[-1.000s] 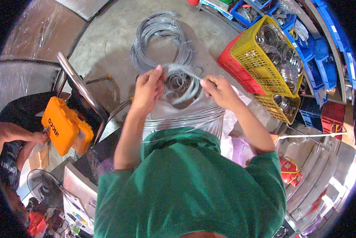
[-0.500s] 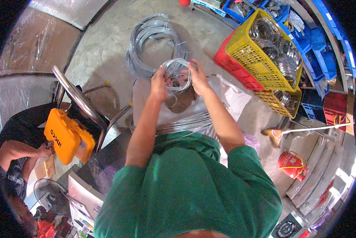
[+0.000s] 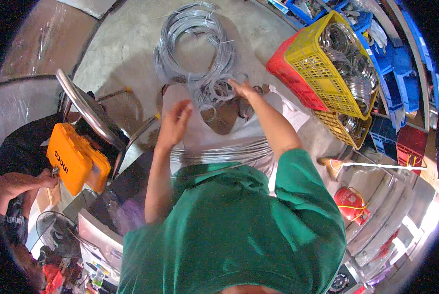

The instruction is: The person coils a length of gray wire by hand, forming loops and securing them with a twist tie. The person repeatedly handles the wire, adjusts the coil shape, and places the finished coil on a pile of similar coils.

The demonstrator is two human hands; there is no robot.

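My right hand [image 3: 242, 88] grips the edge of a small coil of thin silvery wire [image 3: 210, 101], out in front of me. Beyond the small coil, on the floor, lie large bundled coils of grey wire [image 3: 163, 46], and in this view the two overlap. My left hand [image 3: 174, 122] is off to the left, apart from the small coil, with its fingers loosely spread and nothing in them. Across my lap, over a whitish cloth [image 3: 200, 134], rests a wide bundle of wire strands [image 3: 219, 154].
A yellow crate [image 3: 322, 73] of shiny wire rings leans over a red crate [image 3: 288, 73] at the right, near blue bins [image 3: 405, 90]. To the left are a metal-framed chair [image 3: 89, 115], orange cases [image 3: 70, 157] and another person's hand [image 3: 48, 178]. A broom [image 3: 333, 166] and red canister [image 3: 350, 203] stand right.
My left hand has let go of the small coil and drawn back toward me, to the left. My right hand still has the coil, now nearer the large coils in view.
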